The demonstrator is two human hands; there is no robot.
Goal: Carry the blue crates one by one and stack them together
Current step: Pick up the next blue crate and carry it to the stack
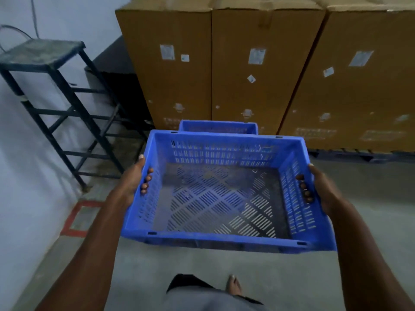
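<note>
In the head view we saw a person who held a blue crate (pixel 224 194) in the air, in front of the body and above the grey floor (pixel 370 194). The left hand (pixel 132 182) gripped the left wall of the crate: the thumb lay on the rim and the fingers curled through the handle opening to the inside. The right hand (pixel 318 187) gripped the right wall in the same way, with its fingertips visible inside the crate. The crate was empty, and we could see the floor through the slots of its bottom.

Just behind the held crate stood a second blue crate (pixel 219 126) lower down, close to the foot of the cardboard boxes. Only its far rim and a part of its wall were visible, because the held crate covered the rest; we could not tell if it rested on the floor or on another crate.

Three tall cardboard boxes (pixel 253 70) stood side by side behind it like a wall, with small white labels on them. The right one seemed to stand on a dark pallet (pixel 359 154). On the left, a dark metal stool (pixel 45 55) stood near the pale wall (pixel 27 198), and a black cabinet (pixel 114 70) was between the stool and the boxes. A red square mark (pixel 78 218) was painted on the floor near the wall. At the bottom edge, we saw one bare foot (pixel 233 286).
</note>
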